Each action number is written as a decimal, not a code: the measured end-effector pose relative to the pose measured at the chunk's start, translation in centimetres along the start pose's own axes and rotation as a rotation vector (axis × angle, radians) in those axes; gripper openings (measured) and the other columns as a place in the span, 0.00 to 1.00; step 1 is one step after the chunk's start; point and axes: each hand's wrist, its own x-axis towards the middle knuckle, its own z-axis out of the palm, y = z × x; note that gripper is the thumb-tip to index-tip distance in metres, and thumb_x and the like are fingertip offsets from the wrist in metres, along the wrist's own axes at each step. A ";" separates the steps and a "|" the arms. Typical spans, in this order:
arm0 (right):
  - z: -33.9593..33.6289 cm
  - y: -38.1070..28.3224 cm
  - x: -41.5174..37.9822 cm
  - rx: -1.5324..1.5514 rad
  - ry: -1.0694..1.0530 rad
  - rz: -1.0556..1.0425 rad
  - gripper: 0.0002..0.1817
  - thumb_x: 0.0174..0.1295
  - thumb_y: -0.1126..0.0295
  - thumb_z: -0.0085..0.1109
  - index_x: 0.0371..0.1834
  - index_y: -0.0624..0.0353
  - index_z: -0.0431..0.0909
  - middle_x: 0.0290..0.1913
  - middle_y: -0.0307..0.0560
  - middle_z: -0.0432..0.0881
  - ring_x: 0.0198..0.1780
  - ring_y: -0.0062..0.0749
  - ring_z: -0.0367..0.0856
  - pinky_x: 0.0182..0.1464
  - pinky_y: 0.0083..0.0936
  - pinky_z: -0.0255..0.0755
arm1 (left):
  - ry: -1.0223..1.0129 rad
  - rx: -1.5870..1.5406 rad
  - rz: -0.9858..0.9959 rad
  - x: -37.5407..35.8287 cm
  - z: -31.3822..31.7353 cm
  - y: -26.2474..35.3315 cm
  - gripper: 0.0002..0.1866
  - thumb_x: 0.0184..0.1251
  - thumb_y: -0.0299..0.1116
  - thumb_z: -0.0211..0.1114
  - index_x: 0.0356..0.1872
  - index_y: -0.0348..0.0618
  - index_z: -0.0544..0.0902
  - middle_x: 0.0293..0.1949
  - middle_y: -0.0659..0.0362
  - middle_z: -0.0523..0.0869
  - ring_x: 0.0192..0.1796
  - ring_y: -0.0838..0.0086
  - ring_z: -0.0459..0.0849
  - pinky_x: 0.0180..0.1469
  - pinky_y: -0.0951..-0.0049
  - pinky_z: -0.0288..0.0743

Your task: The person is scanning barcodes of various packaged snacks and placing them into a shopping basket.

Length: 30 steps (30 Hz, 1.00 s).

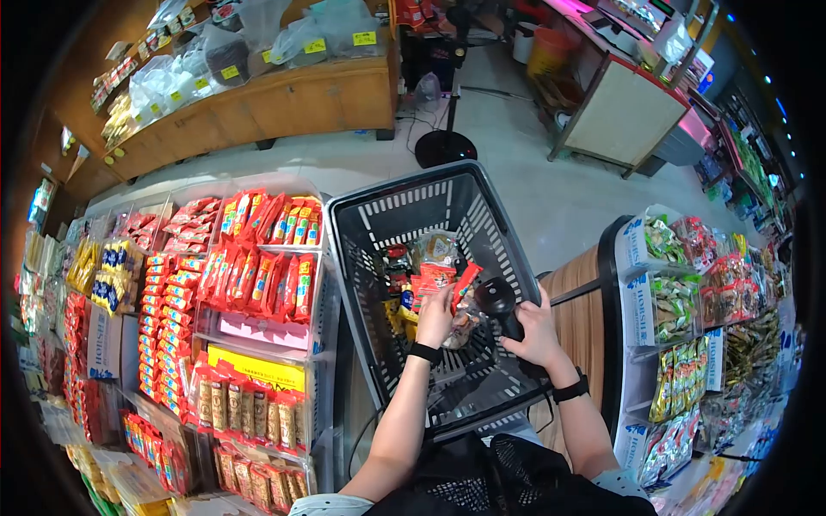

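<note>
A black shopping basket stands in front of me, holding several packaged snacks. Inside it, my left hand has its fingers closed on a red snack packet. Another red packet lies just beyond those fingers. My right hand is wrapped round the handle of a black handheld scanner, near the basket's right rim. The scanner's head points toward the packets. A clear bag and yellow packets lie lower in the basket, partly covered.
Stepped racks of red snack packets stand close on the left. More bagged snacks fill a rack at the right, beside a wood-grain counter. Beyond the basket are a round black stand base and a wooden display.
</note>
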 end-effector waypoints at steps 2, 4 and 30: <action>-0.4 -0.4 -0.1 -0.050 -0.093 0.076 0.24 0.34 0.60 0.62 0.35 0.66 0.76 0.24 0.50 0.72 0.36 0.42 0.74 0.67 0.53 0.41 | -0.004 0.054 0.046 -0.2 -0.3 0.0 0.14 0.66 0.33 0.50 0.49 0.41 0.76 0.36 0.46 0.81 0.42 0.53 0.74 0.47 0.62 0.67; -0.1 -0.7 -0.2 -0.049 -0.106 0.063 0.25 0.34 0.60 0.62 0.36 0.65 0.76 0.27 0.50 0.73 0.39 0.43 0.74 0.67 0.53 0.41 | 0.096 -0.021 -0.013 -0.1 -0.6 -0.2 0.14 0.67 0.34 0.48 0.49 0.40 0.76 0.38 0.44 0.80 0.43 0.52 0.75 0.48 0.61 0.67; -1.1 -0.7 -0.8 -0.004 0.006 0.077 0.19 0.31 0.63 0.64 0.27 0.64 0.76 0.22 0.49 0.71 0.34 0.45 0.73 0.66 0.51 0.46 | 0.790 0.880 -0.242 -3.3 -24.6 -1.7 0.14 0.55 0.35 0.63 0.43 0.45 0.79 0.42 0.54 0.76 0.47 0.58 0.71 0.49 0.59 0.66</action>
